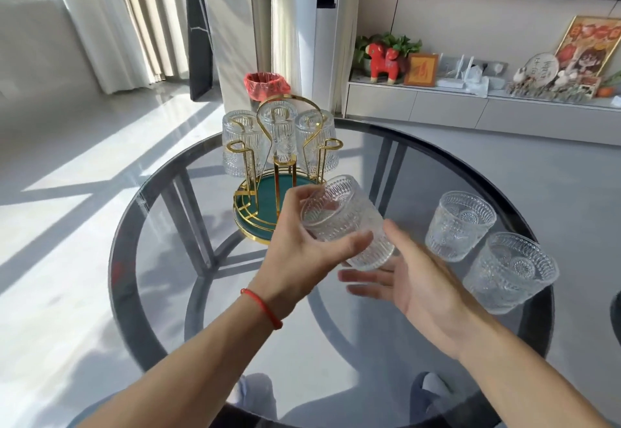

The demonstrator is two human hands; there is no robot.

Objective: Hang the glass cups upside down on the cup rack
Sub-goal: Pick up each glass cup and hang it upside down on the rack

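Smoked glass makes up the round tabletop [437,165], dark-rimmed, with its frame showing through from below. In the single head view, a gold wire cup rack [280,145] on a green round base stands at the far left part of the tabletop. Three ribbed glass cups hang upside down on its far pegs: a left cup [240,140], a middle cup [279,125] and a right cup [317,138]. The near pegs, with their looped tops, are bare.

The left hand [302,253], a red cord around its wrist, is closed around a fourth glass cup [346,222], lifted off the tabletop just in front of the rack. That cup is tilted, its mouth turned up and to the left, its base down toward the right. The thumb lies across the cup's near side, the fingers curl round its rim end. The right hand [413,280] is spread, palm up, fingers loose, just beneath and beside the cup's base; whether it touches the glass cannot be told.

Two more cups stand upright on the right of the tabletop, apart from the hands: one farther [458,226], one nearer [509,273], just beside each other.
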